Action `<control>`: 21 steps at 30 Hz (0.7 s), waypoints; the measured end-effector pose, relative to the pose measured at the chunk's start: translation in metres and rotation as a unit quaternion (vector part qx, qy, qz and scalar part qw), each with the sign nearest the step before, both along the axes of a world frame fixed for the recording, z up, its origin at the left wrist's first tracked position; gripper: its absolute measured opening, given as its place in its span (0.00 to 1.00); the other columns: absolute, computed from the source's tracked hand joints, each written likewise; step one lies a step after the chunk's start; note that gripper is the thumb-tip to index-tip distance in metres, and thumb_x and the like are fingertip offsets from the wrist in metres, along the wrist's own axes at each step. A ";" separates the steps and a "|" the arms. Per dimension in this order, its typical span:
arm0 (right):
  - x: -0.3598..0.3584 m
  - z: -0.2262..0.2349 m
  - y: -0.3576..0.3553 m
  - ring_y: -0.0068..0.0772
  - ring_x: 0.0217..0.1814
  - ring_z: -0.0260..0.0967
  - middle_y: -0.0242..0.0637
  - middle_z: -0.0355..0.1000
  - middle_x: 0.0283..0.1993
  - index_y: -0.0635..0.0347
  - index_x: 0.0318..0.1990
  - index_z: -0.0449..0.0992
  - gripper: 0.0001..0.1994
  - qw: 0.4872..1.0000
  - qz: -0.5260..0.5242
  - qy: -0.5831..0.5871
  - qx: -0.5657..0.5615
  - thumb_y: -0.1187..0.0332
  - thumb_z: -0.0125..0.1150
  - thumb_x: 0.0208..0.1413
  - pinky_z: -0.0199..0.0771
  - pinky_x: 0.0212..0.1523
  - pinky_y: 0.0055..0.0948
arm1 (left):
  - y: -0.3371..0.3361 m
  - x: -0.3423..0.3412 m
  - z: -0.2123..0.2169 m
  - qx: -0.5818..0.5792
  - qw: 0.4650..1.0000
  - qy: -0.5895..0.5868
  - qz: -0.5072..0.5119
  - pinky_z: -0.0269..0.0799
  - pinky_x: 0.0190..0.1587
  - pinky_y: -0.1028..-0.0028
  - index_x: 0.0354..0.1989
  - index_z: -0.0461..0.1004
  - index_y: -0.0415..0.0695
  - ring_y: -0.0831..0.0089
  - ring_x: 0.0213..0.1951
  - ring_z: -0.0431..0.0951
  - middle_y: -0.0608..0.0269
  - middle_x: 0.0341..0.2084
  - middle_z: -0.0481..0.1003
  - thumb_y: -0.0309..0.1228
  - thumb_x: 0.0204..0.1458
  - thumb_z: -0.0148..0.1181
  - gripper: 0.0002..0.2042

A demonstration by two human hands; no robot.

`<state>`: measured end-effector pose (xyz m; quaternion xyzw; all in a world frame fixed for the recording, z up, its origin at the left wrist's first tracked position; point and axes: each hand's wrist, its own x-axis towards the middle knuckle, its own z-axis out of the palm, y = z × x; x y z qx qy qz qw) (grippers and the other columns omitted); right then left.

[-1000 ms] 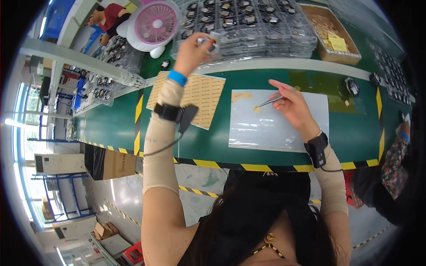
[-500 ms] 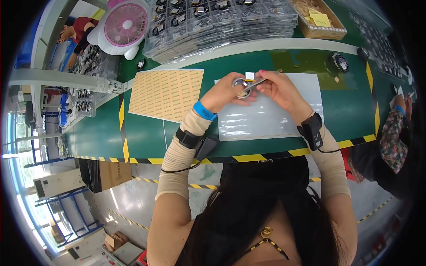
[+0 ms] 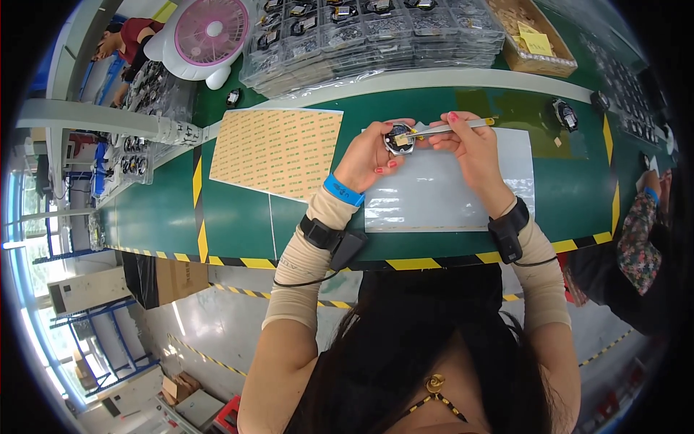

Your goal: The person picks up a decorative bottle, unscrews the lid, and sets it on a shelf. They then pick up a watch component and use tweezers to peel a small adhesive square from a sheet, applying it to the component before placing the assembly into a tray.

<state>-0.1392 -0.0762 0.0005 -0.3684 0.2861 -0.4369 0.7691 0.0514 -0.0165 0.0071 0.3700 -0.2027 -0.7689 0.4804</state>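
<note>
My left hand (image 3: 363,158) is closed around the edge of a small round electronic module (image 3: 397,147), black and silver with a pale square piece on its face. The module's open face is turned up toward me. In my right hand (image 3: 474,150) is a pair of metal tweezers (image 3: 439,130), gripped between thumb and fingers and slanting left. Their tips reach the module's face; whether they pinch a part there is too small to tell. Both hands are above a pale, shiny sheet (image 3: 448,199) on the green table (image 3: 571,173).
Left of the sheet lies a tan sheet with printed rows (image 3: 277,153). Stacked clear trays (image 3: 361,47) of parts stand behind, beside a pink-and-white fan (image 3: 212,32) and a cardboard box (image 3: 538,59). Another round module (image 3: 565,114) lies at right. Other people sit left and right.
The module has turned, so its inner face now shows, and the white square piece that stood up beside it no longer does. The tweezers lie flatter, and my right hand has shifted right.
</note>
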 end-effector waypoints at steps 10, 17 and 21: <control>0.006 -0.002 0.020 0.33 0.36 0.73 0.49 0.72 0.38 0.72 0.40 0.70 0.08 0.956 0.007 0.130 -0.262 0.76 0.49 0.56 0.74 0.36 0.24 | 0.004 -0.006 0.005 -0.010 0.994 -0.103 0.037 0.49 0.14 0.83 0.52 0.61 0.37 0.82 0.18 0.56 0.61 0.31 0.69 0.22 0.51 0.39 0.18; 0.001 0.005 0.023 0.32 0.36 0.73 0.45 0.72 0.37 0.70 0.38 0.72 0.06 0.843 -0.055 0.193 -0.500 0.80 0.52 0.52 0.74 0.36 0.23 | 0.002 -0.012 0.007 -0.024 0.995 -0.093 0.034 0.48 0.15 0.84 0.49 0.62 0.36 0.85 0.18 0.54 0.65 0.26 0.66 0.20 0.52 0.38 0.16; 0.000 0.007 0.024 0.33 0.36 0.73 0.44 0.73 0.37 0.69 0.36 0.72 0.05 0.840 -0.072 0.187 -0.505 0.80 0.54 0.50 0.74 0.35 0.24 | 0.004 -0.013 0.009 -0.036 0.994 -0.097 0.019 0.48 0.15 0.84 0.47 0.62 0.37 0.85 0.17 0.54 0.65 0.25 0.66 0.21 0.53 0.38 0.14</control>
